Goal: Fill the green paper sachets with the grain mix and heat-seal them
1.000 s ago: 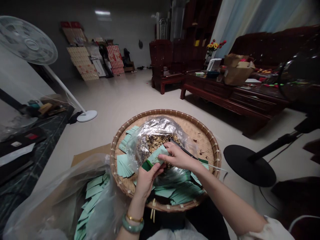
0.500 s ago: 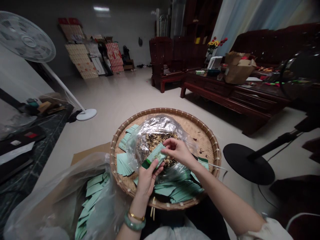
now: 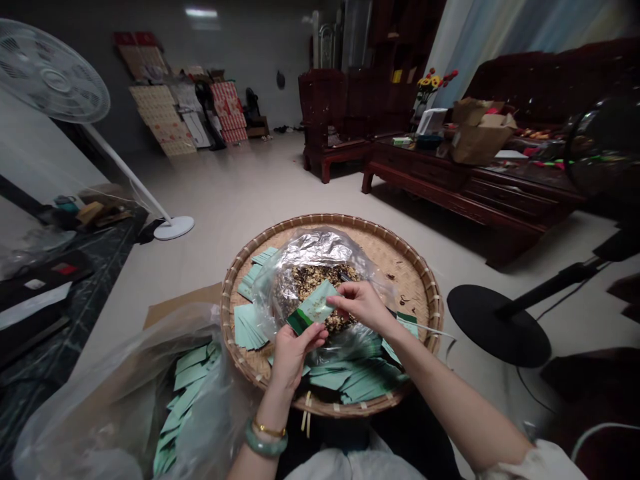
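A pale green paper packet (image 3: pixel 314 307) with a dark green end is tilted over the dried mix. My left hand (image 3: pixel 296 350) pinches its lower edge between thumb and fingers. At its upper right edge, the fingertips of my right hand (image 3: pixel 363 303) are closed on the same packet. Below lies an open clear plastic bag (image 3: pixel 325 243) of dark and yellowish dried loose mix (image 3: pixel 305 275). A round woven bamboo tray (image 3: pixel 433 293) carries the bag. More green packets (image 3: pixel 360 380) lie heaped at the tray's near side, and fanned packets (image 3: pixel 249 328) lie on the left.
A large clear bag (image 3: pixel 100 400) with many green packets stands at the lower left, by cardboard (image 3: pixel 185 303). A white fan (image 3: pixel 173 228) stands left, a black fan base (image 3: pixel 500 327) right. The wooden table (image 3: pixel 450 177) is beyond.
The packet has turned slightly, showing more of its printed face. My left hand has shifted a little down and left along its edge; my right hand has moved slightly right.
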Motion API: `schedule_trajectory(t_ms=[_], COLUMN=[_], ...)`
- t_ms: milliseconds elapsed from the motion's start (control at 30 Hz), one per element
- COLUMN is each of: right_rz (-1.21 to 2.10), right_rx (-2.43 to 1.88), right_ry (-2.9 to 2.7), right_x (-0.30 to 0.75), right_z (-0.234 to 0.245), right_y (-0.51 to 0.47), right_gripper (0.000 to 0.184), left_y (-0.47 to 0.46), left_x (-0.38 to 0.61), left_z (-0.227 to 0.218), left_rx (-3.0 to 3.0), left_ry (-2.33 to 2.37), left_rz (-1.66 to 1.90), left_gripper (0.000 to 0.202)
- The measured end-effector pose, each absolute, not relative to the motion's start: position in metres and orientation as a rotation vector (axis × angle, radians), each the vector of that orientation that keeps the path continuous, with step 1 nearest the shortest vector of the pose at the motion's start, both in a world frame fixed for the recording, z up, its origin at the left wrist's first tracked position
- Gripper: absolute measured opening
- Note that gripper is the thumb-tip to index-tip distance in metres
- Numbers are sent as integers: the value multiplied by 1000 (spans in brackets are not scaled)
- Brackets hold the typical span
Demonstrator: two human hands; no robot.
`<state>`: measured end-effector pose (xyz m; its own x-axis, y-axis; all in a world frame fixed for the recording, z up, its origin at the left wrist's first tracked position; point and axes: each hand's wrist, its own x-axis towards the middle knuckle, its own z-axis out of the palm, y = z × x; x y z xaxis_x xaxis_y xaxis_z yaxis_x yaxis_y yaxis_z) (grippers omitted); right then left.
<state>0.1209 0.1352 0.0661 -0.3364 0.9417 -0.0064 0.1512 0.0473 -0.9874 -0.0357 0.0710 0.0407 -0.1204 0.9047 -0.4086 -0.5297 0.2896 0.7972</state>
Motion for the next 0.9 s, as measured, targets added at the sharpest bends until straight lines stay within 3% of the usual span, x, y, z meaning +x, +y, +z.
schedule_trajectory(t_ms=[133,400,733,900], right_rz=[1433,1248,1357,1271], right_rx=[-1152,-1139,-1124,-1098], right_ry=[-1647,-1726,-1609,-1665], right_x=[125,114,112,112], right_z=[75,60,43,41], right_y=[137,143,141,138], right_gripper=[34,29,36,35], left_y=[76,77,80,81], left_x=[-45,-42,-44,-42], left_z=[43,37,33,31], left_rx=[465,585,615,673], left_ry=[1074,1134,1183,1159], left_rz=[1347,1279,1271,1233], left_gripper=[52,41,36,42])
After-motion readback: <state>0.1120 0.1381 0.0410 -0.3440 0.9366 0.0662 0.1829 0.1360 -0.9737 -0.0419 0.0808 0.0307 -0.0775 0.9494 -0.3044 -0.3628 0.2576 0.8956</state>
